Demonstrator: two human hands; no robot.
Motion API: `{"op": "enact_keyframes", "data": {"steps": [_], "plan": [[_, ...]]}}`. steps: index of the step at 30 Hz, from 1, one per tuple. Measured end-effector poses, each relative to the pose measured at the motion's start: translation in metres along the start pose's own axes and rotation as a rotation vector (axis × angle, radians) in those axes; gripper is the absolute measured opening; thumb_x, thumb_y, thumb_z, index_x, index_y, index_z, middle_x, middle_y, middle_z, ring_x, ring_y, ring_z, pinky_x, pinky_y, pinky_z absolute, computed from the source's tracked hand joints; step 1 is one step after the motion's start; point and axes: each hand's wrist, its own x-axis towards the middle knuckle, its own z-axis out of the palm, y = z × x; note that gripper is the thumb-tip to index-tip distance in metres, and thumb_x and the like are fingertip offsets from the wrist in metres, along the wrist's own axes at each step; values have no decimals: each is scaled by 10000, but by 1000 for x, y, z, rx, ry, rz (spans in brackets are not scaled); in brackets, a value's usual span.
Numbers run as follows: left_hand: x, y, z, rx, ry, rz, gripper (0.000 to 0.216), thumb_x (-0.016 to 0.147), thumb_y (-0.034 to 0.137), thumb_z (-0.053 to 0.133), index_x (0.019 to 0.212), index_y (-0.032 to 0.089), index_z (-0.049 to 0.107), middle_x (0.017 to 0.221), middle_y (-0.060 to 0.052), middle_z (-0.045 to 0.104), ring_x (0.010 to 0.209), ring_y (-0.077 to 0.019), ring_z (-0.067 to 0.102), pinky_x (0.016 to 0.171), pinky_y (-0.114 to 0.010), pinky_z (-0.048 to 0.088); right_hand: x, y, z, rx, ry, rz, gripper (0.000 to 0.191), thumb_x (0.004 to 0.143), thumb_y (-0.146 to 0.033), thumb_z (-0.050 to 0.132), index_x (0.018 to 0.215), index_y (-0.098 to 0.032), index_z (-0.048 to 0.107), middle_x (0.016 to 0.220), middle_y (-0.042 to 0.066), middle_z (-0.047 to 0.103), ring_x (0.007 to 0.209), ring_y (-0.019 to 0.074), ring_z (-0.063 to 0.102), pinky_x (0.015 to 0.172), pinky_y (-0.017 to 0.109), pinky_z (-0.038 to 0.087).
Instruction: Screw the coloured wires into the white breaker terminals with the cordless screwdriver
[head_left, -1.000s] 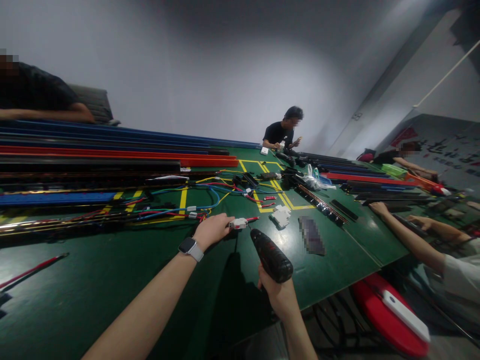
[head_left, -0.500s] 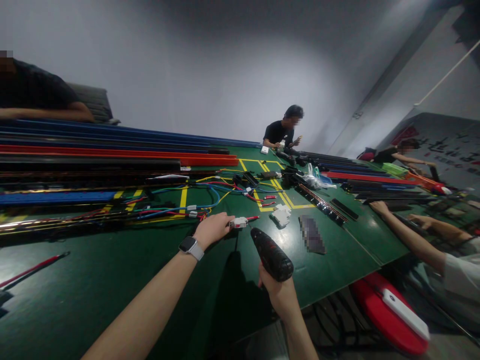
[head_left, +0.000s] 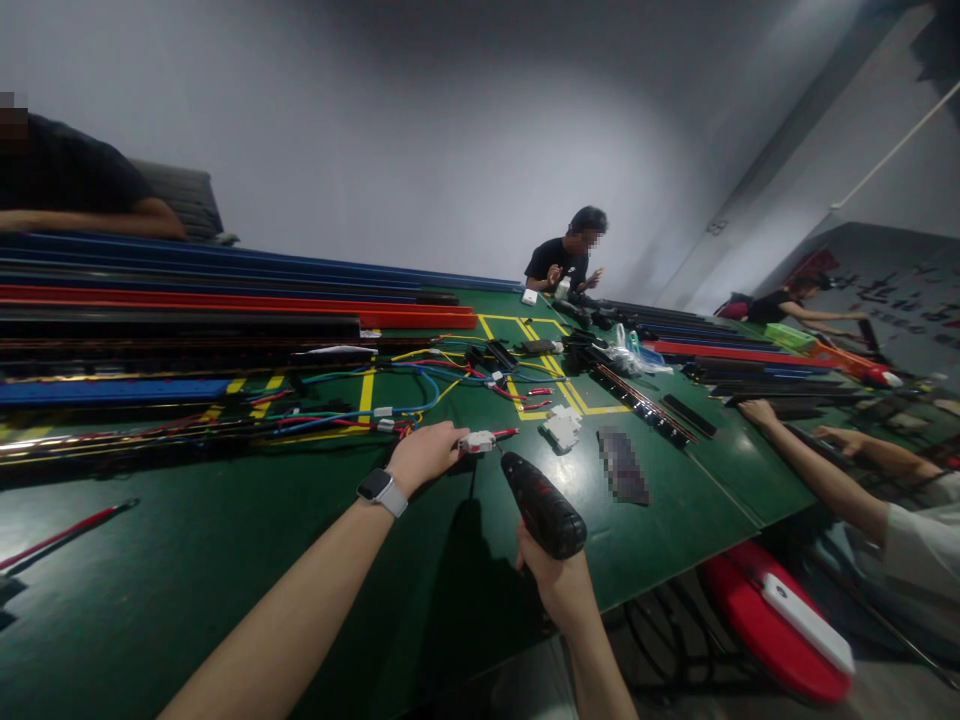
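My left hand, with a watch on its wrist, is closed on a small white connector that has a red wire sticking out to the right. It holds the connector down on the green table. My right hand grips a black power screwdriver by its handle. The tool's nose points up and left toward the connector and stops a short way below it.
Long red, blue and black rails lie along the far left. Loose coloured wires and white parts are scattered ahead. A co-worker's arms reach in at the right. Others sit farther back. A red stool stands below the table edge.
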Motion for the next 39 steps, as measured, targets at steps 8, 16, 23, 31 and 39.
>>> {"op": "enact_keyframes", "data": {"steps": [8,16,23,31,39], "plan": [[0,0,1,14,24,24,349,977,424,467,1269,372,651,1097,-81,684,993,-257,682,793,-335,506,0,1,-1,14,-7,-2,319,842,-428,627,607,-212,619,585,1,593,584,170,578,647,312,503],[-1,2,-2,6,0,-10,334,970,407,492,1254,359,660,1114,-85,678,1008,-246,676,817,-326,501,-1,-1,-1,4,14,16,367,830,-483,660,587,-209,641,567,9,591,582,178,581,640,316,522],[0,0,1,14,23,20,327,973,413,474,1230,350,666,1083,-82,677,979,-247,676,774,-322,492,-1,-2,-1,20,4,-4,365,834,-443,655,555,-210,618,584,16,600,576,173,578,645,319,522],[-1,0,1,18,11,20,327,980,409,453,1218,343,668,1081,-83,672,958,-247,672,755,-324,490,0,-1,0,38,2,5,240,821,-423,648,731,-202,669,600,-5,598,570,169,575,618,301,508],[1,-2,4,19,15,21,337,980,428,468,1247,353,661,1087,-83,678,968,-251,682,777,-328,496,0,1,-1,-3,1,10,341,837,-460,637,615,-202,628,596,9,603,578,169,585,635,302,514]]}}
